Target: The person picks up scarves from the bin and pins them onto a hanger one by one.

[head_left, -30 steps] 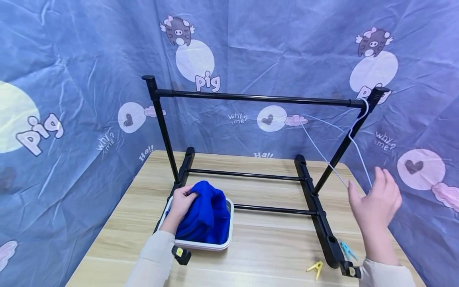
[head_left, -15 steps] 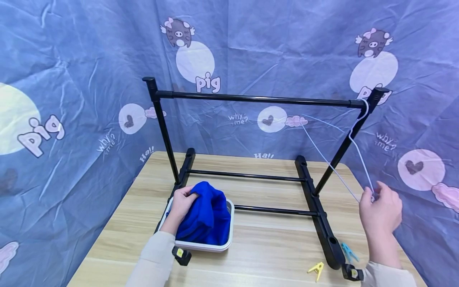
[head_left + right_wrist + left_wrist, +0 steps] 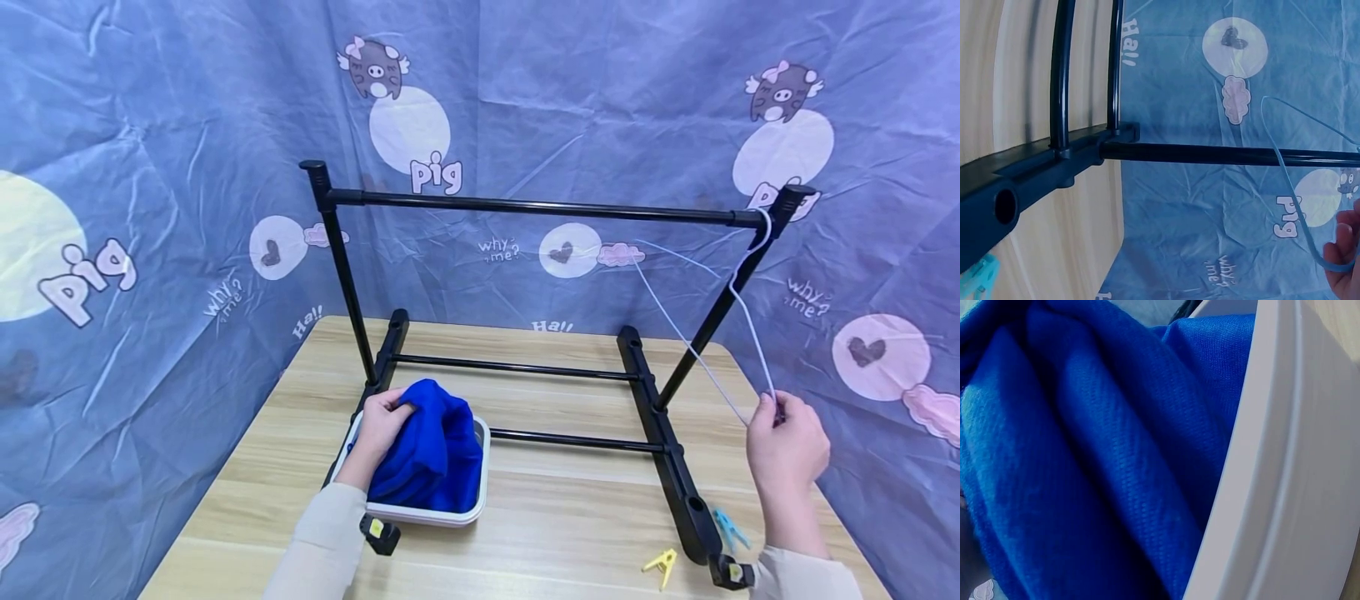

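Note:
A bright blue cloth [image 3: 435, 446] fills a white tub [image 3: 480, 492] on the wooden table. My left hand [image 3: 381, 425] grips the cloth at its left top; the left wrist view shows only blue cloth [image 3: 1085, 462] and the tub's rim [image 3: 1279, 487]. A thin white wire hanger [image 3: 738, 308] hangs by its hook from the right end of the black rack's top bar [image 3: 540, 205]. My right hand [image 3: 787, 446] pinches the hanger's lower corner, and the right wrist view shows the fingertips [image 3: 1344, 253] on the wire of the hanger [image 3: 1291, 187].
The black rack's base rails [image 3: 667, 450] lie across the table. A yellow clothes peg [image 3: 660, 562] and a blue peg [image 3: 726, 525] sit by the right rail near the front edge. Patterned blue fabric walls close in on all sides.
My right hand, spread open near the hanger a second ago, has closed round the hanger's lower corner. The left hand has stayed on the cloth.

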{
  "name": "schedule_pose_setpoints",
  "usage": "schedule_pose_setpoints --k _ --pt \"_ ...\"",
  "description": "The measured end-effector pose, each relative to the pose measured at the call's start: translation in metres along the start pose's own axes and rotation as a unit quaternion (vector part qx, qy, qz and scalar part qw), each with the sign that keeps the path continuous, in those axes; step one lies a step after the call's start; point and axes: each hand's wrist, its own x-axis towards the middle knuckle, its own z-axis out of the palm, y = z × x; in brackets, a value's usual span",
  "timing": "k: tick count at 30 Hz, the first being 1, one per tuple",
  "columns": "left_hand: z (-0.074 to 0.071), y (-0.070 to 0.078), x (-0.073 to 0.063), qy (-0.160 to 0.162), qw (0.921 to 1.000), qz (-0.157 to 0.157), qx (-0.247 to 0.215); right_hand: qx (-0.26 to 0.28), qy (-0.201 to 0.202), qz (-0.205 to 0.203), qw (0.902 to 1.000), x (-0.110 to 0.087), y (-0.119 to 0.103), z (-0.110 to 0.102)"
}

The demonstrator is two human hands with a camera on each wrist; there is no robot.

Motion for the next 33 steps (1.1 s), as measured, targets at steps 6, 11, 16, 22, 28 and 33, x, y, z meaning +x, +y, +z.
schedule_pose_setpoints --k 6,11,16,22,28,33 --pt "-0.001 -0.020 0.006 0.001 1.0000 0.002 -0.002 0.028 0.075 0.003 0.9968 -0.001 -0.001 0.002" --pt "-0.002 -0.014 0.004 -0.006 0.9999 -0.006 -0.011 0.037 0.104 -0.008 0.9939 0.002 -0.003 0.000" --pt "-0.001 0.004 -0.002 -0.006 0.9999 0.008 0.002 0.048 0.116 -0.024 0.9918 0.001 -0.008 0.002" --pt "0.001 0.011 -0.003 -0.006 0.9999 0.006 0.008 0.079 0.118 -0.027 0.9895 0.002 -0.021 0.001" --pt "0.003 0.013 0.000 -0.007 1.0000 0.001 0.005 0.113 0.100 -0.034 0.9880 -0.003 -0.030 0.001" --pt "0.003 0.014 0.003 -0.007 1.0000 -0.001 0.002 0.156 0.089 -0.016 0.9836 -0.009 -0.038 0.003"
